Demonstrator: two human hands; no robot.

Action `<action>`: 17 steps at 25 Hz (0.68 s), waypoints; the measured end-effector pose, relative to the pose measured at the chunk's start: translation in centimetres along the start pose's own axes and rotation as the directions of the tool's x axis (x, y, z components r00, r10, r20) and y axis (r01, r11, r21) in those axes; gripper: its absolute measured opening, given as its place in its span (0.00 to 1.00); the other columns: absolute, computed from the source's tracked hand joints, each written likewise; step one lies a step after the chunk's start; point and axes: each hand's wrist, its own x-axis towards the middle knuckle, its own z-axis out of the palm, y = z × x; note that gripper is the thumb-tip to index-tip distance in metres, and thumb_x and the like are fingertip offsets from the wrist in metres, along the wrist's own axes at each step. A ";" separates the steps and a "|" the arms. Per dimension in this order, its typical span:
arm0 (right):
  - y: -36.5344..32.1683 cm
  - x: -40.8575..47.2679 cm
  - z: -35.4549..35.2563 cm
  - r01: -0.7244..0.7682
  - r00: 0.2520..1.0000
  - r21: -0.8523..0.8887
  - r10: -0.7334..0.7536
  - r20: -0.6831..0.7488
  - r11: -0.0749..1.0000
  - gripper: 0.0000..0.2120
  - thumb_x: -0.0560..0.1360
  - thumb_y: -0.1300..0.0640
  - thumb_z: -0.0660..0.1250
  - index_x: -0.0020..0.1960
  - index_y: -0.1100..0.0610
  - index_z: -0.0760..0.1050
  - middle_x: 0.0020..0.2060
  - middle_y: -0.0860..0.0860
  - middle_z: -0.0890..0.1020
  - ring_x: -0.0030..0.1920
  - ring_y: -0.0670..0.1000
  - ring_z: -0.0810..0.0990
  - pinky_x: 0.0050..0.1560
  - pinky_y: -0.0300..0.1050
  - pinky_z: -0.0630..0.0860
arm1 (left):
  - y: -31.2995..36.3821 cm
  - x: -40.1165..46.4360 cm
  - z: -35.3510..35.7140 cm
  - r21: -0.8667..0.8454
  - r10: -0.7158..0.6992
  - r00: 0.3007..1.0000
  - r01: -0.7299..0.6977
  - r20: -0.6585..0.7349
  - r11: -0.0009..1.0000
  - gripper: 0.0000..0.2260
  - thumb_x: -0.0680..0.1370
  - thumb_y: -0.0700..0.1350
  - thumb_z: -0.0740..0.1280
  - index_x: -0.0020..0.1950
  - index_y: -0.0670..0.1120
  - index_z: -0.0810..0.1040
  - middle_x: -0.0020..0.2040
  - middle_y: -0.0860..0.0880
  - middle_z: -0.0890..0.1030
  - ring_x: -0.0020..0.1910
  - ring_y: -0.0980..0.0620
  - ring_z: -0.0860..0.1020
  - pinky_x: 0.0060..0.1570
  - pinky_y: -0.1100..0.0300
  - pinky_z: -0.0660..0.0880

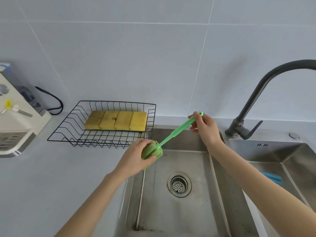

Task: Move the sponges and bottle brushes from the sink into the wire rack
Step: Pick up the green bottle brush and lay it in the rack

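Note:
A green bottle brush (177,132) is held over the sink's back left corner, slanting up to the right. My left hand (136,158) grips its green sponge head. My right hand (205,127) pinches the handle near its ring end. The black wire rack (68,127) stands on the counter left of the sink, with a yellow sponge (116,120) lying flat in it. Partly hidden behind my right forearm, a blue sponge (271,178) lies in the right basin. The left basin of the steel sink (171,212) holds nothing but its drain strainer (179,184).
A dark curved faucet (253,100) rises behind the right basin. At the far left a white appliance (15,120) sits on the grey counter (51,177), with a black cord (53,100) behind it. The wall is pale tile.

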 end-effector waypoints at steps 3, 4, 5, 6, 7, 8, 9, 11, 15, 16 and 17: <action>-0.9 1.3 1.3 0.017 1.000 0.050 -0.017 0.001 0.999 0.14 0.79 0.55 0.57 0.38 0.51 0.76 0.30 0.48 0.77 0.24 0.37 0.77 0.29 0.28 0.75 | -0.6 2.1 -3.0 0.068 0.017 1.000 -0.015 -0.023 0.998 0.23 0.71 0.46 0.70 0.65 0.48 0.70 0.60 0.48 0.72 0.54 0.52 0.70 0.56 0.61 0.65; -1.1 1.6 1.7 0.017 1.000 0.061 -0.017 0.010 0.998 0.13 0.79 0.55 0.57 0.38 0.51 0.75 0.30 0.48 0.78 0.25 0.37 0.77 0.29 0.28 0.75 | -0.9 2.8 -3.8 0.084 0.007 1.000 -0.005 -0.029 0.996 0.23 0.71 0.46 0.70 0.65 0.48 0.70 0.60 0.47 0.71 0.53 0.54 0.69 0.55 0.62 0.64; -1.2 2.0 2.1 0.016 1.000 0.066 -0.017 0.025 0.998 0.12 0.79 0.56 0.57 0.39 0.52 0.75 0.31 0.48 0.78 0.25 0.37 0.77 0.29 0.29 0.75 | -1.2 3.4 -4.5 0.099 -0.005 0.999 0.009 -0.036 0.995 0.23 0.71 0.45 0.70 0.65 0.47 0.70 0.60 0.47 0.71 0.52 0.54 0.69 0.55 0.63 0.64; -1.3 2.5 2.6 0.014 0.999 0.063 -0.017 0.043 0.998 0.11 0.79 0.56 0.58 0.40 0.53 0.75 0.31 0.48 0.78 0.25 0.37 0.78 0.30 0.29 0.75 | -1.6 4.1 -5.2 0.112 -0.020 0.999 0.025 -0.044 0.993 0.23 0.71 0.45 0.70 0.66 0.47 0.70 0.60 0.46 0.70 0.53 0.53 0.70 0.55 0.63 0.64; -1.3 2.9 3.1 0.013 0.998 0.056 -0.016 0.061 0.998 0.10 0.79 0.57 0.58 0.42 0.55 0.75 0.32 0.48 0.78 0.26 0.38 0.78 0.30 0.29 0.76 | -2.1 4.7 -5.8 0.123 -0.036 0.998 0.042 -0.049 0.992 0.24 0.71 0.44 0.70 0.66 0.48 0.70 0.60 0.46 0.71 0.54 0.52 0.71 0.55 0.63 0.64; -1.3 3.3 3.6 0.011 0.997 0.048 -0.015 0.076 0.999 0.09 0.79 0.57 0.58 0.44 0.56 0.75 0.32 0.48 0.79 0.27 0.38 0.79 0.31 0.30 0.76 | -2.6 5.2 -6.2 0.136 -0.049 0.998 0.055 -0.049 0.989 0.24 0.71 0.44 0.70 0.66 0.48 0.70 0.61 0.46 0.71 0.55 0.51 0.71 0.55 0.62 0.64; -1.2 3.6 4.0 0.012 0.996 0.042 -0.015 0.089 0.999 0.08 0.79 0.57 0.59 0.46 0.57 0.75 0.32 0.48 0.79 0.29 0.39 0.79 0.32 0.30 0.76 | -3.1 5.7 -6.5 0.152 -0.061 0.997 0.066 -0.042 0.986 0.24 0.71 0.44 0.70 0.66 0.48 0.70 0.61 0.46 0.71 0.56 0.50 0.72 0.55 0.60 0.65; -0.9 4.5 5.0 0.014 0.993 0.024 -0.016 0.118 1.000 0.08 0.79 0.57 0.58 0.47 0.57 0.75 0.33 0.48 0.79 0.32 0.42 0.80 0.33 0.31 0.76 | -4.3 6.7 -7.0 0.182 -0.089 0.996 0.092 -0.024 0.979 0.24 0.71 0.44 0.69 0.66 0.49 0.69 0.61 0.47 0.72 0.58 0.48 0.72 0.56 0.57 0.67; 0.2 6.1 6.8 -0.020 0.987 0.007 0.019 0.157 1.000 0.10 0.79 0.57 0.56 0.48 0.57 0.76 0.33 0.47 0.79 0.34 0.44 0.79 0.33 0.32 0.76 | -6.5 8.7 -6.8 0.212 -0.135 0.991 0.133 -0.006 0.968 0.24 0.72 0.44 0.69 0.67 0.50 0.69 0.62 0.47 0.73 0.59 0.48 0.72 0.56 0.55 0.68; 0.5 6.7 7.1 -0.039 0.987 0.008 0.037 0.158 0.999 0.10 0.79 0.57 0.56 0.47 0.56 0.76 0.33 0.47 0.79 0.34 0.44 0.79 0.33 0.31 0.76 | -7.0 9.3 -6.5 0.218 -0.141 0.990 0.136 0.008 0.966 0.24 0.72 0.45 0.69 0.67 0.49 0.68 0.62 0.47 0.73 0.59 0.48 0.72 0.56 0.56 0.68; 0.9 7.2 7.4 -0.055 0.986 0.006 0.053 0.157 0.998 0.10 0.79 0.57 0.56 0.45 0.54 0.75 0.33 0.47 0.79 0.34 0.44 0.79 0.32 0.31 0.75 | -7.6 9.8 -6.1 0.218 -0.148 0.989 0.139 0.028 0.966 0.24 0.72 0.45 0.69 0.67 0.49 0.68 0.63 0.47 0.73 0.59 0.48 0.72 0.56 0.57 0.67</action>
